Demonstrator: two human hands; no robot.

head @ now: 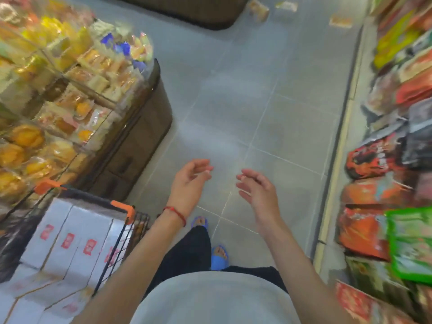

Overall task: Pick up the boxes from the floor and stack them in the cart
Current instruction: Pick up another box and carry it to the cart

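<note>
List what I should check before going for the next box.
1. Left hand free: ok, open and empty.
2. Right hand free: ok, open and empty.
3. Floor boxes remaining: ok, three blurred ones far down the aisle.
4. Aisle floor ahead: ok, tiles bare up to them.
5. Cart has room: cannot tell; white boxes reach about its rim.

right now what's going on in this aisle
A person stands in a shop aisle holding nothing: the left hand and the right hand are held out open in front of them. The cart at their left holds stacked white boxes with red labels. A few packages lie on the floor further up the aisle, too blurred to identify.
</note>
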